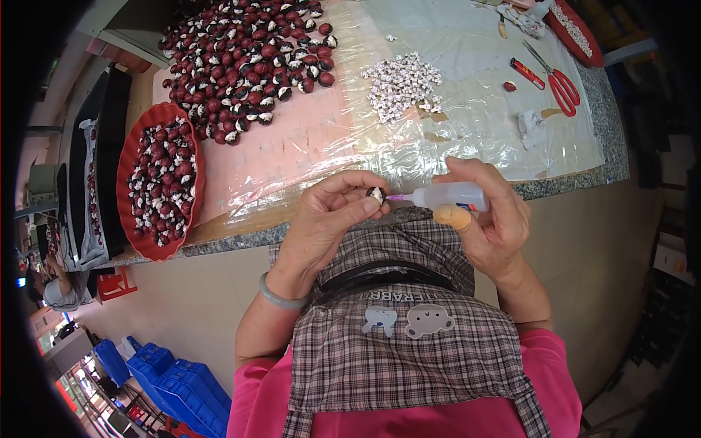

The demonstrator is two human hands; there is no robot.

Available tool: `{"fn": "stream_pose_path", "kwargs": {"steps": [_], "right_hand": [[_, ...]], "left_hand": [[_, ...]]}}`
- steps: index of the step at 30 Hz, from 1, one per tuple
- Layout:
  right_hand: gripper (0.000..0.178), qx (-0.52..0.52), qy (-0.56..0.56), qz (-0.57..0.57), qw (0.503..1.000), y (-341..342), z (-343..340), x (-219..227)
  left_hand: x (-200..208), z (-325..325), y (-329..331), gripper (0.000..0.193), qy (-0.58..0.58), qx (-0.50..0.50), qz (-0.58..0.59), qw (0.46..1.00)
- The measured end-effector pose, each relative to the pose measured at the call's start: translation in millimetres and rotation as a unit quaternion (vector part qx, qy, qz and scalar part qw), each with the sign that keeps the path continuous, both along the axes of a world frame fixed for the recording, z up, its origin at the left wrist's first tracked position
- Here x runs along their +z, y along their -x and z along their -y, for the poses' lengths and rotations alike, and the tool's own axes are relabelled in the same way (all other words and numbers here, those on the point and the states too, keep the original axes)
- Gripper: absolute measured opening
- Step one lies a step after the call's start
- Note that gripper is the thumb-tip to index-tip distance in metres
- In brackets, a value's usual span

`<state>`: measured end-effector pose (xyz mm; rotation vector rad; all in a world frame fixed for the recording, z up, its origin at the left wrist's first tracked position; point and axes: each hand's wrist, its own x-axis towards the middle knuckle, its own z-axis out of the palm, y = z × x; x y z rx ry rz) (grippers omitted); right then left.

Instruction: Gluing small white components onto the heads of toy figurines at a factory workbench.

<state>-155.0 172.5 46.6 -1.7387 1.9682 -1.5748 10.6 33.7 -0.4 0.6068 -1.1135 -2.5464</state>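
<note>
Between the thumb and fingertips of my left hand point(321, 219) is a small round black-and-white piece point(376, 195). My right hand point(502, 223) is closed around a translucent squeeze bottle point(447, 195), with a tan covering on its thumb. The bottle lies nearly level, and its purple nozzle point(396, 197) points left at the piece. Whether the nozzle touches it I cannot tell. Both hands are just above the table's near edge. Beyond them lies a pile of small white bits point(401, 86). A large heap of dark red, black and white round pieces point(252, 66) spreads at the far left.
A red scalloped tray point(125, 193) of similar pieces sits at the table's left edge. Red-handled scissors point(564, 91), a red tube point(527, 74) and crumpled tissue point(531, 130) lie at the right. A red dish of white bits point(593, 57) is at the far right corner.
</note>
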Motion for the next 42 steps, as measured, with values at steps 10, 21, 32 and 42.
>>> {"fn": "stream_pose_path", "kwargs": {"steps": [10, 21, 32, 42], "right_hand": [[0.034, 0.0, 0.013, 0.414, 0.91, 30, -7, -12], [0.033, -0.124, -0.187, 0.334, 0.915, 72, 20, -31], [0.021, -0.052, -0.217, -0.063, 0.973, 90, 53, -33], [0.014, -0.042, -0.172, -0.024, 0.984, 93, 52, -36]], "left_hand": [[8, 6, -3, 0.028, -0.005, 0.018, 0.017, 1.0], [-4, 16, -1, 0.028, 0.001, 0.013, 0.009, 1.0], [-4, 16, -1, 0.033, 0.008, 0.004, 0.003, 1.0], [-3, 11, 2, 0.029, 0.051, 0.008, 0.022, 0.998]]}}
